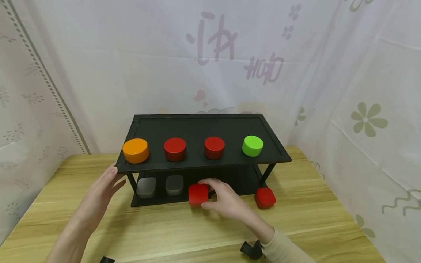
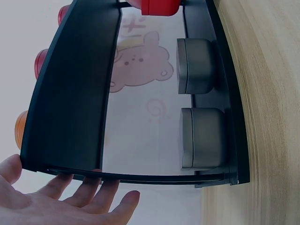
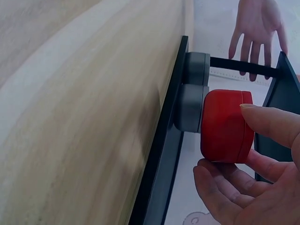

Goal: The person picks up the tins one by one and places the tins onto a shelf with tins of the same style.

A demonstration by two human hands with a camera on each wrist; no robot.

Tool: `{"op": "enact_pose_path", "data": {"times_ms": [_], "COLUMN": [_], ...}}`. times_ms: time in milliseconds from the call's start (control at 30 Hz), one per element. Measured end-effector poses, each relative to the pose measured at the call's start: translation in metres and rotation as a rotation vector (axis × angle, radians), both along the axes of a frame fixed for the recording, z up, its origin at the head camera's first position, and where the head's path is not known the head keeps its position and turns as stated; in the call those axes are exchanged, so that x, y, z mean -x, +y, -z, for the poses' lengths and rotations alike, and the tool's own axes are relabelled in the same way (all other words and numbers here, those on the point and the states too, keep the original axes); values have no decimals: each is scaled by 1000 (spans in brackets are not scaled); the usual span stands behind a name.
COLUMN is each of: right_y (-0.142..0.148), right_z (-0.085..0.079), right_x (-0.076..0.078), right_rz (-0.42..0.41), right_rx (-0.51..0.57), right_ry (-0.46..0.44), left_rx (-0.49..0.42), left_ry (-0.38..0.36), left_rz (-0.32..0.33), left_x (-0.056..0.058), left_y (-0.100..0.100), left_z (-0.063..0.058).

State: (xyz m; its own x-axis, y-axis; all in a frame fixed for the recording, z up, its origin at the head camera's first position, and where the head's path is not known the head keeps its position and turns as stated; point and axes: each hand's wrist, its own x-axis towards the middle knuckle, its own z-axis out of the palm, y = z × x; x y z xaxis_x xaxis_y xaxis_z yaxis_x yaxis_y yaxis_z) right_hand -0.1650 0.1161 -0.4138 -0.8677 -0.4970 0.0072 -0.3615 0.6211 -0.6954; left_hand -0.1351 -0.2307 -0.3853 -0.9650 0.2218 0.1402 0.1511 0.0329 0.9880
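My right hand (image 1: 227, 197) pinches a red rounded-square tin (image 1: 198, 195) between thumb and fingers at the front of a black two-tier rack's lower shelf (image 1: 236, 182). In the right wrist view the red tin (image 3: 225, 126) is raised off that shelf. Two grey rounded-square tins (image 1: 146, 187) stand on the lower shelf, left of it. With straight, spread fingers, my left hand (image 1: 98, 193) touches the rack's left end at the upper shelf (image 1: 197, 128). In the left wrist view the left hand (image 2: 65, 201) lies along that end.
Along the upper shelf stand an orange round tin (image 1: 136, 151), two red round tins (image 1: 175, 149) and a green round tin (image 1: 252, 146). Another red square tin (image 1: 265, 198) sits on the wooden table (image 1: 164, 233) by the rack's right end. A black object (image 1: 251, 250) lies near my right sleeve.
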Motion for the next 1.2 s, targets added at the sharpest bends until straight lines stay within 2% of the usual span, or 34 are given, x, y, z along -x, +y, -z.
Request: {"op": "enact_pose_path", "data": {"times_ms": [267,567,967,1200], "right_y": [7,13,23,27], "right_z": [1,4,8,9], "right_x": [7,18,30,35], "right_rz": [4,28,65,64], "right_rx": [18,28,29,21], "right_ry": [-25,-9,-26,-24], "left_rx": [-18,-5,-21,-19], "left_ry": [21,-23,32,33], "left_rz": [13,-4,28,27], "left_x": [0,-1,0,0], "left_y": [0,0,1,1], "left_z": [0,-1,-1,-1]}}
